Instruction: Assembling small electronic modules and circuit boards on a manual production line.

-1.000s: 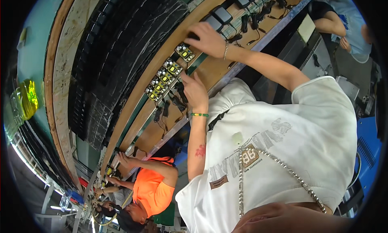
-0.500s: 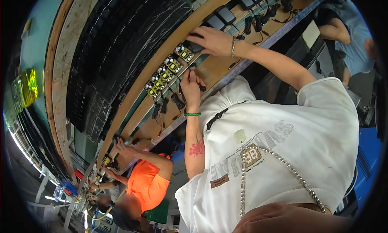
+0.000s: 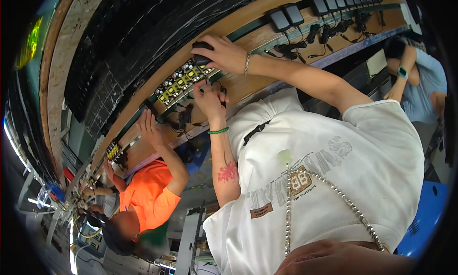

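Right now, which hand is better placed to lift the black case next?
Probably the right hand: its fingers wrap the black case, while the left hand is beside the circuit boards.

Right fingers (image 3: 204, 51) hold black case (image 3: 201, 59) — circuit boards (image 3: 180, 82) beside.

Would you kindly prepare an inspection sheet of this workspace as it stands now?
Surface: long brown wooden bench with green lengthwise strips.
Job's things: row of yellow-and-black circuit boards; black boxy plastic case at the row's upper end.
Clutter: black rectangular plastic adapters lined up toward the right.
Grippers: bare right hand grips the case; bare left hand is beside the boards, fingers curled, its grip unclear.
Cables: thin black cables beside the boards, more by the adapters.
Surroundings: orange-shirted co-worker left, light-blue-shirted person right.
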Demonstrator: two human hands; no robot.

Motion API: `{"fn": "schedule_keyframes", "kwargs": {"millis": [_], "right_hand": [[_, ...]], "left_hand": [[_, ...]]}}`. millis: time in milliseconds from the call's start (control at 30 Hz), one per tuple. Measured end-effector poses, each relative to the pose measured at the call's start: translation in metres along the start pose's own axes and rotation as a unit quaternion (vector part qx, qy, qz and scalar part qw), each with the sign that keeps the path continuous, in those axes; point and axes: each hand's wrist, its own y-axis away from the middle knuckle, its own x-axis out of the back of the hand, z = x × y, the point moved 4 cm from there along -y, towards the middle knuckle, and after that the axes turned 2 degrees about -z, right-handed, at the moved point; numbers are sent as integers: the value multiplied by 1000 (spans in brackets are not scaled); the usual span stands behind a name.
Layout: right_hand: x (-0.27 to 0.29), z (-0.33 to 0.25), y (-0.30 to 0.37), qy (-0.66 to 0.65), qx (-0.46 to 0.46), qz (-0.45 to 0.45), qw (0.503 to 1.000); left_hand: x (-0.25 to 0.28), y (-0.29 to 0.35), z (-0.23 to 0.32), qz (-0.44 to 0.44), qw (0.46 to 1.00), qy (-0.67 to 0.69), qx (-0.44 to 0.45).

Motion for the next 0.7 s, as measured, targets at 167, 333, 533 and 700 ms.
{"fn": "schedule_keyframes", "kwargs": {"millis": [167,333,533,700], "right_hand": [[14,-9,-15,-12,59,-13,998],[-3,13,-14,-167,90,-36,981],[-9,21,-4,-196,79,-49,976],[0,22,7,-190,87,-14,978]], "left_hand": [[2,-11,-8,-41,998,42,24],[6,-5,-24,-129,982,110,82],[-1,-5,-44,-135,975,148,93],[-6,-1,-51,-172,975,132,51]]}}
